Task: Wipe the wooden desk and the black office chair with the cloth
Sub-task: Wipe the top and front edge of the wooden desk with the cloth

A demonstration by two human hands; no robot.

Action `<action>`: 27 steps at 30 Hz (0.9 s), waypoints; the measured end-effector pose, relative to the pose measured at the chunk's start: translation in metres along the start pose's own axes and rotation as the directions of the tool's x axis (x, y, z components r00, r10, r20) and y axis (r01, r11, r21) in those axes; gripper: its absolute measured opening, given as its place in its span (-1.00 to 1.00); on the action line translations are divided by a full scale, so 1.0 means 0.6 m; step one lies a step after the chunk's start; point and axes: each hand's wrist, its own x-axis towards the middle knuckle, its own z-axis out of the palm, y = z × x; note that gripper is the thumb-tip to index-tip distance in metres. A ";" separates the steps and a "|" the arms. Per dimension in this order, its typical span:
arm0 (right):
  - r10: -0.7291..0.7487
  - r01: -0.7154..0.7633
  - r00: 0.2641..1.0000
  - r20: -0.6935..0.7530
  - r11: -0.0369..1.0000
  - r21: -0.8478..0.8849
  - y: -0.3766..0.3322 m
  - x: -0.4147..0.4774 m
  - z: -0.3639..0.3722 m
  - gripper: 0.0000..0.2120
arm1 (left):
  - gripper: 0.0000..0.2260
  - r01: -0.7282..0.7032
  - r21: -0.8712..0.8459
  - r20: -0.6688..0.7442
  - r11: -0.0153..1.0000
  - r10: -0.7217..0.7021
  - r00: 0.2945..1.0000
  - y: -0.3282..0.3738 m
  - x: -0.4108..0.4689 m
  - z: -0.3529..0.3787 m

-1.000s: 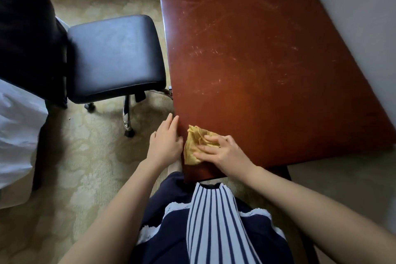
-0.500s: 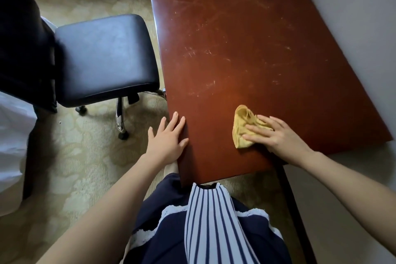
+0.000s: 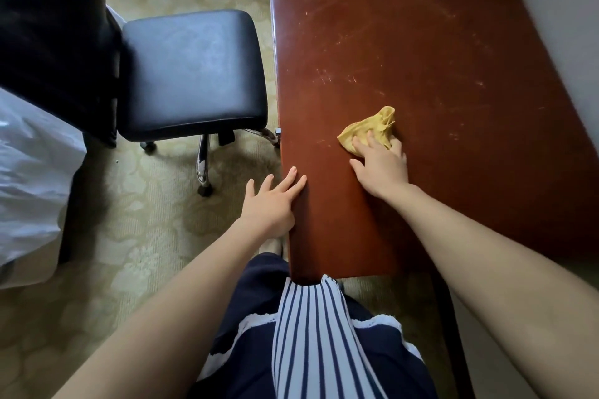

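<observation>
A reddish wooden desk (image 3: 421, 52) with pale smears and scratches runs up the right half of the view. A crumpled yellow cloth (image 3: 372, 128) lies on its near part. My right hand (image 3: 381, 167) presses the cloth down with straight fingers. My left hand (image 3: 270, 201) rests flat with spread fingers on the desk's left edge. The black office chair (image 3: 191, 74) stands left of the desk, its padded seat facing me and its dark backrest further left.
A white plastic bag (image 3: 29, 178) sits at the far left on the patterned beige carpet (image 3: 136, 236). A pale wall (image 3: 564, 26) borders the desk on the right. The chair's chrome legs and castors reach close to the desk's edge.
My right hand has slid the cloth from the desk's near left corner rightward and then further away across the top. My left hand stayed on the desk's edge.
</observation>
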 end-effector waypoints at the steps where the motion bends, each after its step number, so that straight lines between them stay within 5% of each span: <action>1: -0.039 0.039 0.999 -0.009 0.999 -0.009 -0.008 -0.008 0.005 -0.55 | -0.32 -0.002 0.000 -0.001 1.000 0.002 1.000 0.002 0.000 0.000; 11: -0.477 0.478 0.874 -0.094 0.878 -0.015 -0.028 -0.156 0.063 -0.64 | -0.37 0.001 0.093 -0.095 0.996 0.008 0.995 0.001 0.000 0.006; 17: -0.649 0.655 0.744 -0.162 0.756 -0.021 0.045 -0.218 0.081 -0.67 | -0.50 0.033 0.156 -0.297 0.987 0.015 0.955 0.033 0.017 0.013; 22: -0.672 0.671 0.704 -0.228 0.736 -0.096 0.145 -0.247 0.079 -0.51 | -0.36 -0.019 0.161 -0.258 0.987 0.061 0.964 0.059 0.033 0.016; 27: -0.560 0.539 0.782 -0.274 0.828 -0.154 0.254 -0.266 0.056 -0.46 | -0.35 -0.032 0.220 -0.198 0.975 0.076 0.977 0.082 0.045 0.022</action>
